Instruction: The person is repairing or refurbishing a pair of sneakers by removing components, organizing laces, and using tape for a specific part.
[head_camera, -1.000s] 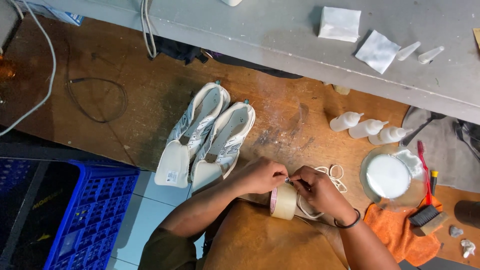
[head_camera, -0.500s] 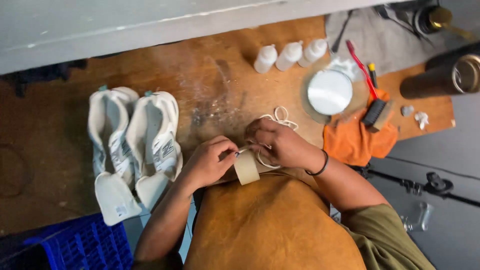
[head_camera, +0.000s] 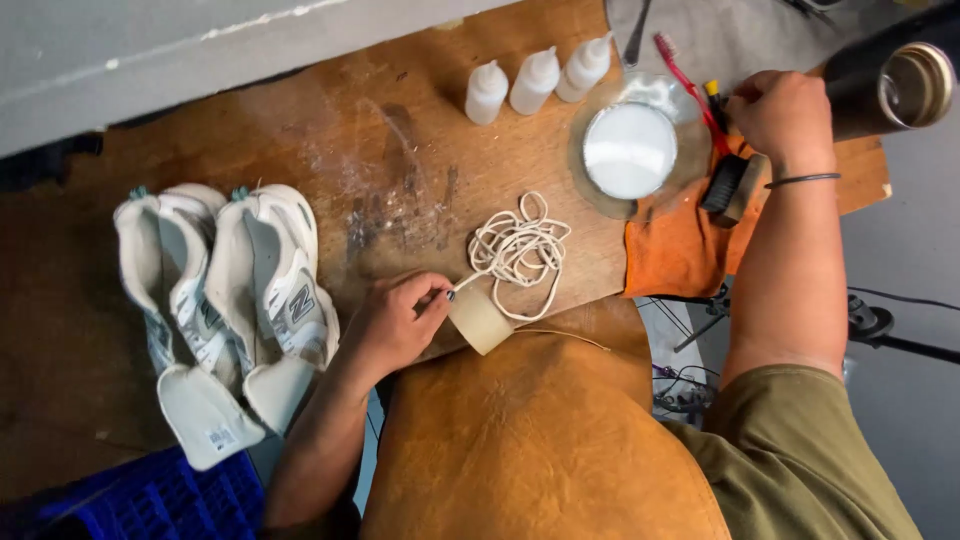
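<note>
My left hand (head_camera: 392, 322) holds a roll of tape (head_camera: 479, 318) at the near edge of the wooden table (head_camera: 400, 150), pinching the end of a white shoelace (head_camera: 518, 250) that lies coiled just beyond it. My right hand (head_camera: 782, 112) has reached to the far right and is closed around something small beside a yellow-tipped tool (head_camera: 713, 97) and a red toothbrush (head_camera: 684, 72); what it grips is hidden. A pair of white sneakers (head_camera: 225, 300) lies on its side at the left. A brown leather apron (head_camera: 520, 440) covers my lap.
Three small white squeeze bottles (head_camera: 535, 78) stand at the back. A glass bowl of white liquid (head_camera: 630, 148) sits by an orange cloth (head_camera: 680, 250) with a black brush (head_camera: 728, 185). A dark metal flask (head_camera: 890, 88) is at the right; a blue crate (head_camera: 140, 500) lower left.
My right hand has left the tape roll and moved to the tools at the far right. The left hand stays on the roll. The view has shifted right.
</note>
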